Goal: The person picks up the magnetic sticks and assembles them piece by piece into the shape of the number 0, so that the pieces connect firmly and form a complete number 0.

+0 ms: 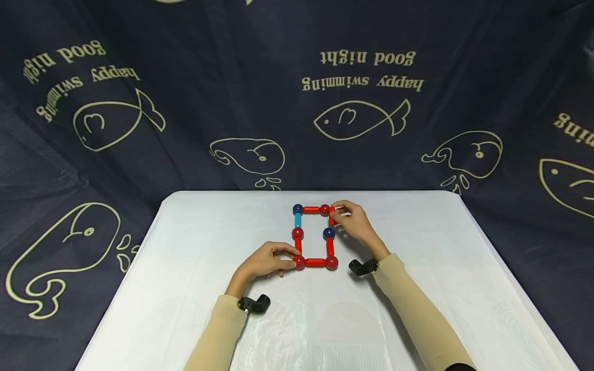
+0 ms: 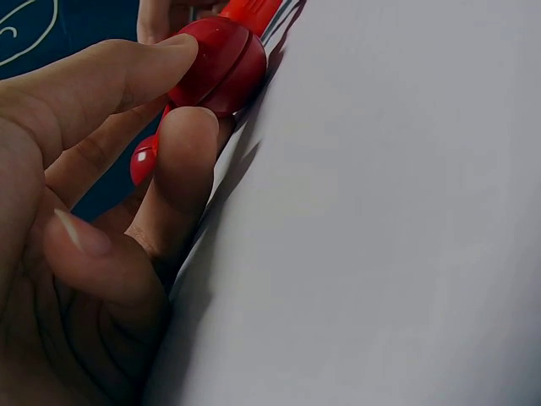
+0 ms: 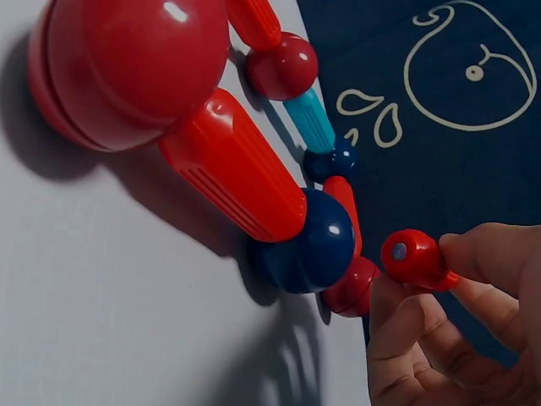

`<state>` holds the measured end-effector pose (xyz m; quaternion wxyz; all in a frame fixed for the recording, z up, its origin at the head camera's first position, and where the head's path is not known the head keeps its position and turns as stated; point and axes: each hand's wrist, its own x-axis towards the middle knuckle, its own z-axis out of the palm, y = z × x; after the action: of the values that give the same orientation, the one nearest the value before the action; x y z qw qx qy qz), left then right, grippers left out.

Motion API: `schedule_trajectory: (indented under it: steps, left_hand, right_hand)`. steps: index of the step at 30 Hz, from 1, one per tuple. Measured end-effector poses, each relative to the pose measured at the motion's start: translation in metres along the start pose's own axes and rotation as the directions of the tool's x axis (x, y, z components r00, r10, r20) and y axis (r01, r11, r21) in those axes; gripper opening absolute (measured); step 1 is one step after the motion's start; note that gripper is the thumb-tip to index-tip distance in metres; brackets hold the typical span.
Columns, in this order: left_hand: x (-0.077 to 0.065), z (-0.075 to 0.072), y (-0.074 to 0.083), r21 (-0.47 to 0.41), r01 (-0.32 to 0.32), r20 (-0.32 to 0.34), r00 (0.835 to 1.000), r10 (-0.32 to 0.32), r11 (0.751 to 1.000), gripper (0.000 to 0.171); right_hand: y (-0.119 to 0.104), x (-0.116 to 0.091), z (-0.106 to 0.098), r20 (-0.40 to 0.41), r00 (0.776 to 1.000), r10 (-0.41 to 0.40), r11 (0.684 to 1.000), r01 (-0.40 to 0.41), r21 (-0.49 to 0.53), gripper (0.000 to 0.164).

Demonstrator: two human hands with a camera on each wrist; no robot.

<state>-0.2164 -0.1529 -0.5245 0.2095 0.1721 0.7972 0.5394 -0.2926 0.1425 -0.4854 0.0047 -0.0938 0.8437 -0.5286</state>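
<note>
A rectangular outline of magnetic rods and balls lies on the table. My left hand grips the red ball at its near left corner, thumb and fingertips against the sides. My right hand pinches a red rod at the far right, between the far red ball and the dark blue ball. In the right wrist view the rod's grey metal end faces the camera, apart from the dark blue ball. Red rods and one light blue rod join the other balls.
The white-covered table carries the outline near its far edge. Behind it hangs a dark blue cloth printed with fish and whales. Black wrist cameras sit on both wrists.
</note>
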Motion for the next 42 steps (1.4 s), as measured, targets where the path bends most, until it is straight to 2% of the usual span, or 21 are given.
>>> schedule_trajectory:
  steps: [4, 11, 42]
  left_hand:
    - [0.001, 0.000, -0.001, 0.001, -0.005, 0.000, 1.000, 0.005, 1.000, 0.023]
    - [0.002, 0.000, -0.002, 0.002, -0.002, -0.002, 1.000, 0.002, 1.000, 0.023]
    - [0.000, 0.001, -0.002, -0.004, 0.007, 0.003, 1.000, -0.007, 1.000, 0.023]
  right_hand:
    - [0.002, 0.005, 0.004, -0.003, 1.000, 0.018, 1.000, -0.018, 0.026, 0.032]
    - [0.007, 0.009, 0.010, -0.004, 0.999, 0.051, 0.999, -0.051, 0.013, 0.030]
    - [0.018, 0.011, 0.020, 0.018, 0.988, 0.155, 0.988, -0.155, -0.004, 0.034]
